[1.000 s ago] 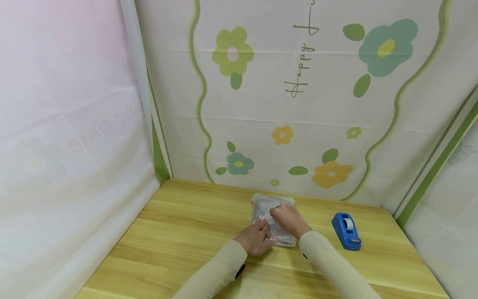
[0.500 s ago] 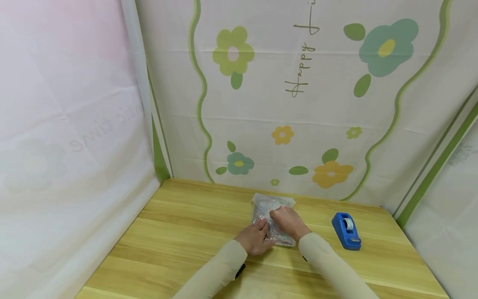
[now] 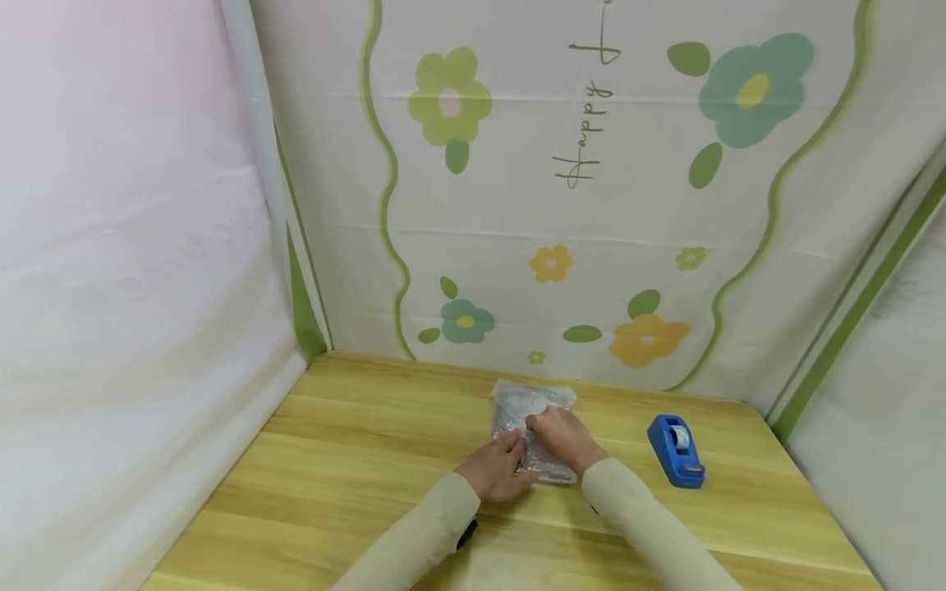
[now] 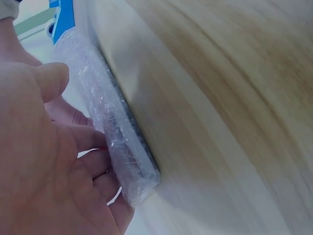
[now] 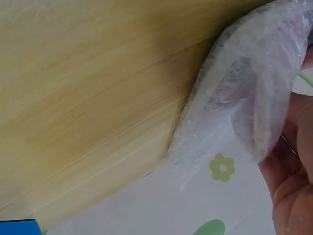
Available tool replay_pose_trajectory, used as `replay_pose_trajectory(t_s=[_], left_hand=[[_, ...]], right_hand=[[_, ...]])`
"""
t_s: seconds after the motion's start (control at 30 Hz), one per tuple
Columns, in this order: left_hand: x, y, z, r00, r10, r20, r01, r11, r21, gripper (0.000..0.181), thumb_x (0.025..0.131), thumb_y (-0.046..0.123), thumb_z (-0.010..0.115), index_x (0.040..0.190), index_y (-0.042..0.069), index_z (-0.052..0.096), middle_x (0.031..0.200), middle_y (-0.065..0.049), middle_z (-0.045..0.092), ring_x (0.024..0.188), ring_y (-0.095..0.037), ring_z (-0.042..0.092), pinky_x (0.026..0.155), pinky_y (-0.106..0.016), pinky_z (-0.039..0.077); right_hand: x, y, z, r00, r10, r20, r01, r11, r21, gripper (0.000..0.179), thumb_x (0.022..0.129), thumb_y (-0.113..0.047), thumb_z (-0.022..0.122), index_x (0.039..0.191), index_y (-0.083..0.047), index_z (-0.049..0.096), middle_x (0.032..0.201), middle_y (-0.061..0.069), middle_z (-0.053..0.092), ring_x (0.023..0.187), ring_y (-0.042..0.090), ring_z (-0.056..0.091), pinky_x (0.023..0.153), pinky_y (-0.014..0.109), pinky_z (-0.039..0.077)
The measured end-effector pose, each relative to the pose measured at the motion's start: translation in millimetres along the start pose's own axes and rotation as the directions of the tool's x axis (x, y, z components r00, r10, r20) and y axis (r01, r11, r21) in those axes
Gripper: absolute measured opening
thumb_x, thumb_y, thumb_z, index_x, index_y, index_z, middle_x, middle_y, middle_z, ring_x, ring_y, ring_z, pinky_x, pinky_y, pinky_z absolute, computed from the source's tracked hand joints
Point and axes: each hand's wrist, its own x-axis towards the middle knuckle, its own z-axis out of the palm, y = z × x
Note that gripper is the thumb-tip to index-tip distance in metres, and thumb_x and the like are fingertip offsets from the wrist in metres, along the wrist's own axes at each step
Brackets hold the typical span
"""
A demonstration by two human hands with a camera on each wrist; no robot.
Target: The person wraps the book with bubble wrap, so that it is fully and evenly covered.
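Observation:
A flat packet in clear bubble wrap (image 3: 517, 398) lies near the back edge of the wooden table. Across its lower left part rests my left hand (image 3: 497, 472), fingers extended over the top. In the left wrist view those fingers (image 4: 95, 161) lie along the side of the wrapped packet (image 4: 117, 122); what is inside is blurred by the plastic. My right hand (image 3: 567, 439) has curled fingers and pinches the wrap near the middle of the packet. Seen from the right wrist, a raised fold of bubble wrap (image 5: 274, 83) stands against the right hand (image 5: 293, 181).
To the right on the table (image 3: 355, 460) stands a blue tape dispenser (image 3: 676, 451) holding a roll of tape (image 3: 680, 437). A flower-printed white cloth (image 3: 502, 189) hangs behind the table, with more cloth (image 3: 133, 328) along the left side.
The whole head view has shifted slightly to the left. Both hands keep about the same places on the packet; the right hand has dipped slightly toward me.

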Motion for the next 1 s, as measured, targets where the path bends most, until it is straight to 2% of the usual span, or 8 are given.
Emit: replay_pose_trajectory(t_s=[0.13,0.27,0.47,0.63,0.73,0.83,0.9,1.0], left_hand=[[-0.8,-7.9,-5.2,0.999,0.021,0.025,-0.017,0.989,-0.146,0.075,0.111,0.056,0.04,0.165,0.005,0.034,0.177,-0.009,0.025,0.165,-0.025,0.024,0.133,-0.039,0.028],[1.7,-21.2,-12.5,0.995,0.076,0.063,-0.053,0.949,-0.309,0.073,0.112,0.053,0.039,0.165,0.002,0.032,0.177,-0.012,0.023,0.165,-0.027,0.021,0.134,-0.044,0.027],[12.5,-50.9,-17.1,0.983,0.171,0.066,-0.12,0.874,-0.47,0.067,0.113,0.049,0.042,0.167,0.01,0.033,0.17,-0.006,0.042,0.155,-0.028,0.043,0.126,-0.046,0.04],[20.2,-72.5,-23.3,0.981,0.192,0.01,-0.156,0.827,-0.539,0.053,0.114,0.037,0.045,0.16,0.01,0.047,0.161,-0.007,0.054,0.145,-0.029,0.056,0.118,-0.048,0.049],[24.4,-78.6,-31.1,0.981,0.19,-0.03,-0.179,0.841,-0.51,0.048,0.114,0.032,0.047,0.155,0.007,0.054,0.156,-0.011,0.058,0.142,-0.03,0.059,0.116,-0.049,0.052],[29.4,-80.9,-38.9,0.98,0.198,-0.032,-0.193,0.885,-0.425,0.048,0.114,0.031,0.047,0.155,0.005,0.053,0.158,-0.013,0.056,0.147,-0.032,0.054,0.119,-0.051,0.048],[33.1,-81.6,-43.4,0.977,0.21,-0.021,-0.204,0.912,-0.357,0.051,0.114,0.03,0.047,0.158,0.004,0.048,0.163,-0.015,0.05,0.152,-0.033,0.047,0.124,-0.051,0.043],[38.0,-82.6,-46.0,0.974,0.226,0.009,-0.218,0.949,-0.228,0.057,0.115,0.031,0.045,0.163,0.003,0.037,0.171,-0.014,0.037,0.159,-0.031,0.036,0.131,-0.048,0.033]], right_hand=[[1.2,-5.5,-2.8,0.999,0.031,0.02,-0.031,1.0,0.003,0.017,0.089,0.002,0.078,0.078,-0.011,0.074,0.068,0.002,0.071,0.059,0.019,0.066,0.054,0.03,0.057],[2.4,-9.6,-4.1,0.999,0.029,0.023,-0.028,1.0,-0.009,0.016,0.088,0.004,0.077,0.08,-0.009,0.074,0.067,0.004,0.07,0.057,0.02,0.066,0.051,0.031,0.056],[-0.4,-9.5,-2.4,0.998,0.041,0.036,-0.041,0.999,-0.018,0.016,0.088,0.005,0.078,0.079,-0.008,0.072,0.066,0.005,0.069,0.057,0.021,0.067,0.051,0.032,0.056],[-2.8,-8.6,-3.9,0.994,0.051,0.094,-0.055,0.998,0.039,0.013,0.088,0.006,0.076,0.083,-0.006,0.073,0.067,0.006,0.069,0.058,0.021,0.066,0.052,0.031,0.056],[-4.7,-7.5,-5.8,0.992,0.056,0.113,-0.068,0.992,0.103,0.013,0.09,0.005,0.074,0.083,-0.006,0.073,0.068,0.005,0.069,0.058,0.019,0.065,0.052,0.03,0.054],[-6.4,-6.9,-9.6,0.989,0.064,0.136,-0.086,0.983,0.16,0.012,0.094,0.003,0.072,0.085,-0.005,0.075,0.07,0.005,0.072,0.06,0.016,0.067,0.054,0.027,0.054],[-6.8,-7.9,-14.0,0.983,0.075,0.17,-0.108,0.975,0.195,0.009,0.094,0.001,0.073,0.087,-0.004,0.076,0.073,0.005,0.073,0.062,0.015,0.067,0.056,0.027,0.055],[-6.8,-13.3,-22.0,0.962,0.1,0.255,-0.164,0.956,0.243,0.008,0.094,-0.004,0.073,0.087,-0.006,0.075,0.072,0.003,0.072,0.061,0.012,0.063,0.058,0.03,0.054]])
